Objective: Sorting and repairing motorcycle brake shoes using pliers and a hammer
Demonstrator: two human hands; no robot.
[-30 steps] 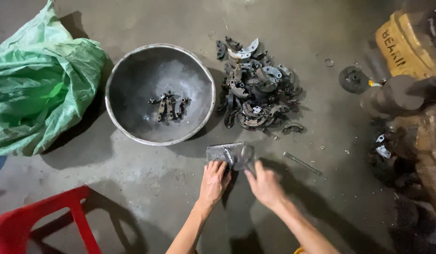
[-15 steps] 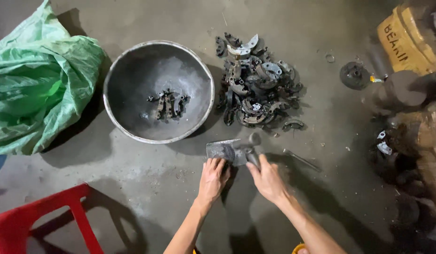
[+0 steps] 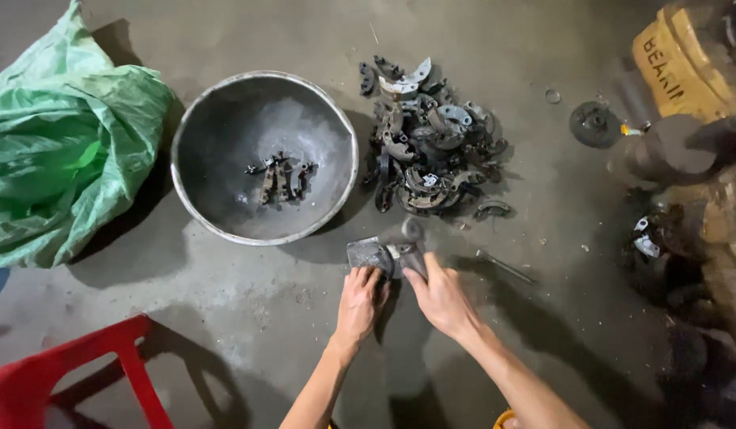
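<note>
A flat grey metal block [image 3: 370, 254] lies on the concrete floor [image 3: 225, 302], just ahead of the left hand [image 3: 360, 302], whose fingers press its near edge. The right hand [image 3: 441, 298] grips a blurred dark tool [image 3: 410, 238] beside it. Beyond both: 1 metal basin [image 3: 195, 208] and a pile of curved metal parts [image 3: 431, 151].

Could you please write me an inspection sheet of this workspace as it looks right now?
Surface: bare grey concrete floor, dusty and stained.
Job's things: small metal block with a curved metal part on it; a pile of similar parts behind.
Clutter: round metal bowl holding a few parts; thin rod.
Hands: left hand at the block; right hand at the curved part.
Cables: nothing seen.
Surroundings: green sack, red stool, dark machine parts.
</note>
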